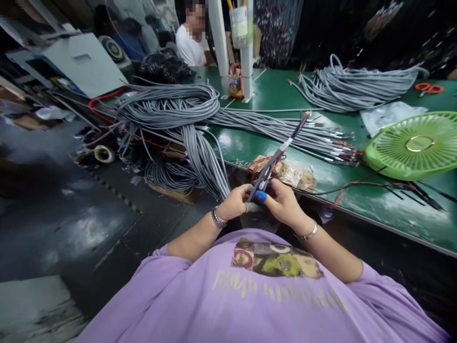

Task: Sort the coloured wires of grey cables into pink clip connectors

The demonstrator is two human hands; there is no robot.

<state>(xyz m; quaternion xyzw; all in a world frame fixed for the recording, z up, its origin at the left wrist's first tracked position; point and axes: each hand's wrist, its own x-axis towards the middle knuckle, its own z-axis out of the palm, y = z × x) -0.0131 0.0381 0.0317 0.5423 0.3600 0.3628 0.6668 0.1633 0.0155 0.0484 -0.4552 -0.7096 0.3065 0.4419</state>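
My left hand (235,202) and my right hand (283,202) meet in front of my chest, both closed round the near end of a thin bundle of wires (276,157). The bundle has red, blue and white strands and rises up and to the right over the green table (271,90). A blue cover sits on one right fingertip (261,196) pressed against the wires. A watch is on my left wrist, a bracelet on my right. Just beyond my hands lies a crumpled brown paper packet (294,175) at the table's near edge.
Thick bundles of grey cable (171,102) drape over the table's left end and down to the floor; another coil (353,83) lies far right. A green fan (416,145), orange scissors (428,88), a white post (246,52) and a seated person (191,40) stand beyond.
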